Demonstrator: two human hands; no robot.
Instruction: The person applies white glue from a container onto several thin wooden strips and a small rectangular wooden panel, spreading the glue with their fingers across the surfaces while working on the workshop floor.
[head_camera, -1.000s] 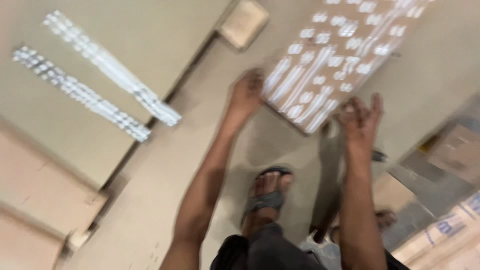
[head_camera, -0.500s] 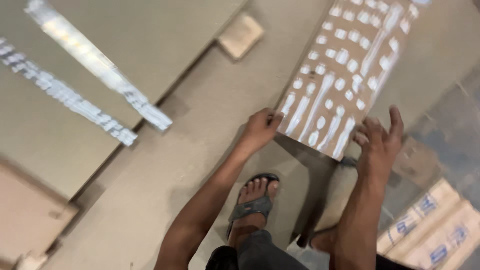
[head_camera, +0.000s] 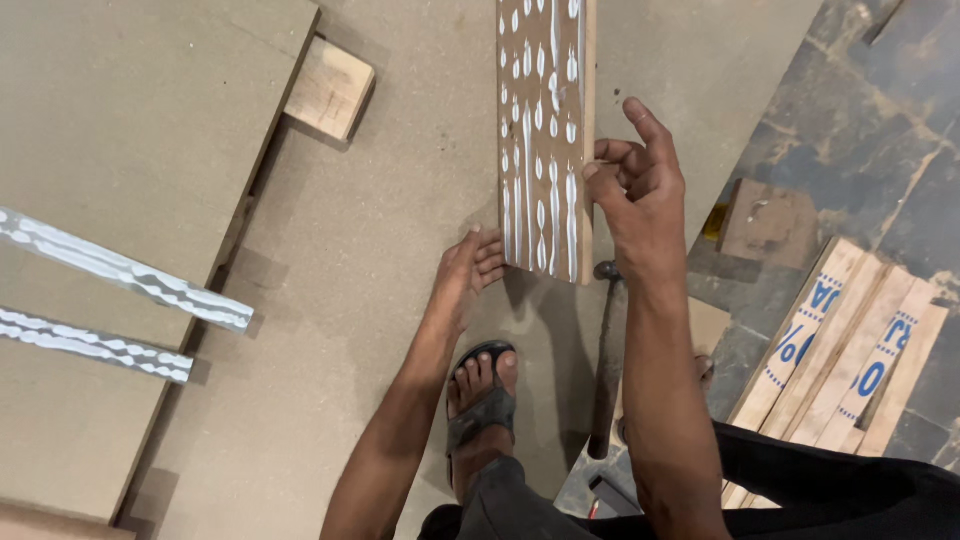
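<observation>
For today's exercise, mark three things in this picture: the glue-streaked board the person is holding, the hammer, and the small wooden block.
glue-streaked board (head_camera: 540, 150), head view, on its glued face.
hammer (head_camera: 604, 370), head view, midway along its handle.
small wooden block (head_camera: 330, 88), head view, on its top face.

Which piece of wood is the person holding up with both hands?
Look above the sandalled foot on the big brown boards. The left hand and right hand grip a narrow brown plank. Only it is tilted up and dotted with white glue blobs and stripes.
</observation>
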